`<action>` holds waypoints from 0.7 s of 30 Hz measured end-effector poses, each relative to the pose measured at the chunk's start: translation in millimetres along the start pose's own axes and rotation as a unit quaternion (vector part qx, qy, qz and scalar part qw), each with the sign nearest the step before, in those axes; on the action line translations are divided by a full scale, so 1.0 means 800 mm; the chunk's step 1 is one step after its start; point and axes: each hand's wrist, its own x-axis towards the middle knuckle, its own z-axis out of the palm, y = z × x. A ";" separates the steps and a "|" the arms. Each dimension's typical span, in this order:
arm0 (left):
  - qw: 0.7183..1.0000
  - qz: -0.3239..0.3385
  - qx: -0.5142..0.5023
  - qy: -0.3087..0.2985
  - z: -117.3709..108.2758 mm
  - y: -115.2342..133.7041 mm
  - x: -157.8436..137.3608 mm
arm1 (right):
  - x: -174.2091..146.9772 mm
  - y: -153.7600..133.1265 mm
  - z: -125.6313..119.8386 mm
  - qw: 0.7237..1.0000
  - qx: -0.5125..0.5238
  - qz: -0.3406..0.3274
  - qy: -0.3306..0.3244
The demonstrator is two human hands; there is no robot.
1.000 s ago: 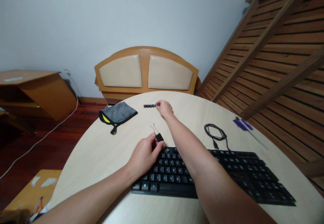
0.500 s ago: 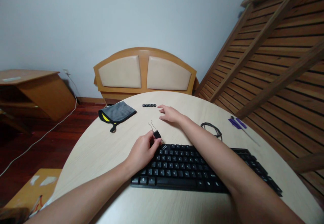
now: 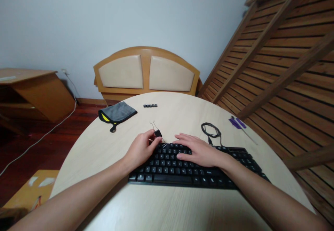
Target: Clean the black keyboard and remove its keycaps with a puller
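A black keyboard [image 3: 172, 178] lies across the front of the round table, with bare spots in its top row near the upper left. My left hand [image 3: 142, 147] pinches a keycap puller [image 3: 158, 133] by its black body, above the keyboard's upper left corner; two thin wire prongs point away from me. Over the upper middle keys is my right hand [image 3: 199, 151], fingers spread and nothing in them; whether it touches the keys I cannot tell. Several black keycaps [image 3: 150, 105] stand in a short row farther back on the table.
Back left lies a folded grey cloth [image 3: 118, 112] with yellow lining. The coiled cable [image 3: 211, 130] sits behind the keyboard, and a purple brush [image 3: 238, 122] with a long thin rod is at the right. A wooden headboard [image 3: 146, 71] stands beyond the table [image 3: 180, 100].
My right hand has come back from beside the row of keycaps to over the keyboard. The left hand keeps its hold on the puller. The whole view has shifted slightly.
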 end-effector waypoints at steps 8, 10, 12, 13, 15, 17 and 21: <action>1.000 0.025 0.004 0.010 -0.008 0.009 -0.003 | 0.024 -0.028 0.027 0.996 -0.023 -0.035 0.078; 0.999 0.033 0.013 0.005 -0.007 0.007 -0.003 | 0.027 -0.031 0.030 0.994 -0.014 -0.041 0.101; 0.999 0.036 0.020 0.006 -0.008 0.004 -0.001 | 0.028 -0.033 0.031 0.992 -0.005 -0.049 0.117; 0.999 0.036 0.019 0.008 -0.008 0.002 0.000 | 0.028 -0.033 0.031 0.991 -0.001 -0.052 0.123; 0.999 0.036 0.002 0.003 -0.009 -0.001 0.003 | 0.027 -0.033 0.031 0.990 0.004 -0.055 0.127; 0.999 0.034 -0.027 -0.011 -0.010 -0.003 0.005 | 0.026 -0.034 0.031 0.990 0.010 -0.054 0.127; 0.996 0.028 -0.072 -0.041 -0.011 -0.007 0.007 | 0.027 -0.036 0.031 0.990 0.021 -0.050 0.134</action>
